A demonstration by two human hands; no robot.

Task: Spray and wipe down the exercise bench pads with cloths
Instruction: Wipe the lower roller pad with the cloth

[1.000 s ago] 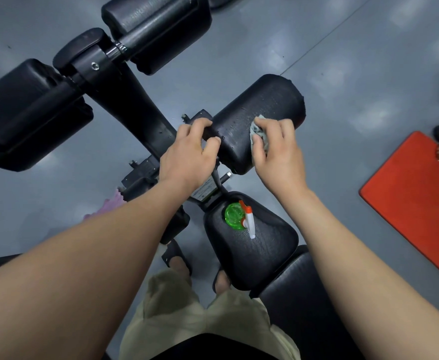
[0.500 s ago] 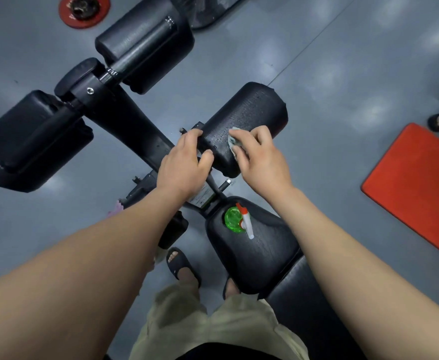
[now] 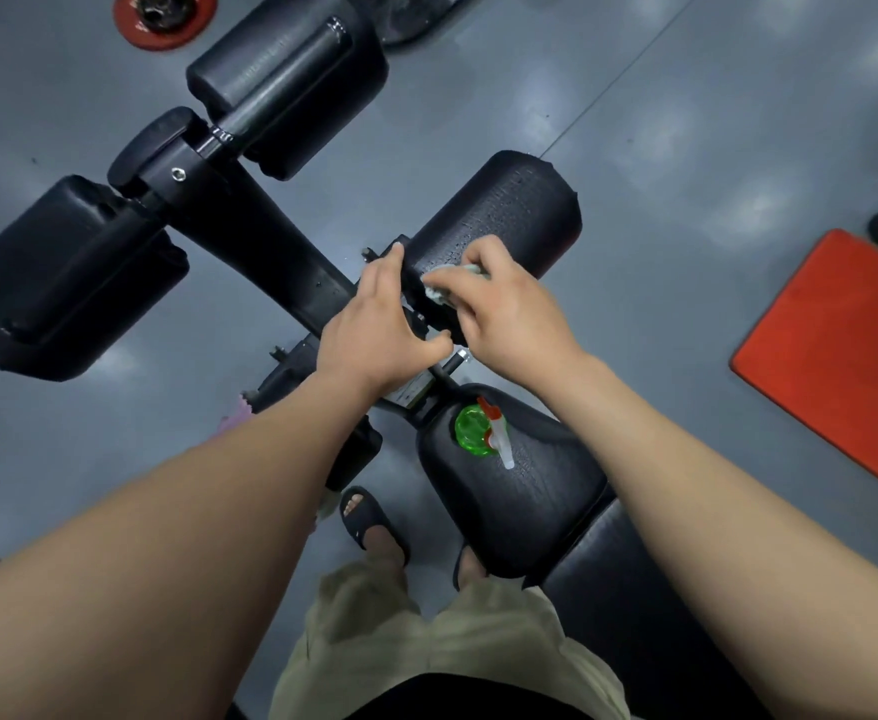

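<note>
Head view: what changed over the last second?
The right hand slid the cloth along the roller pad from its middle to the inner end, close to the left hand. Unchanged: left hand holds that end, right hand grips the cloth, spray bottle sits on the seat pad.

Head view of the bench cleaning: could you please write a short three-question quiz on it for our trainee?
1. True or false: the spray bottle sits on the floor.
2. Which hand presses the cloth to the roller pad? A left, B right, C neither.
3. What colour is the mat on the floor?
Key: 1 false, it sits on the seat pad. 2 B, the right hand. 3 red.
</note>
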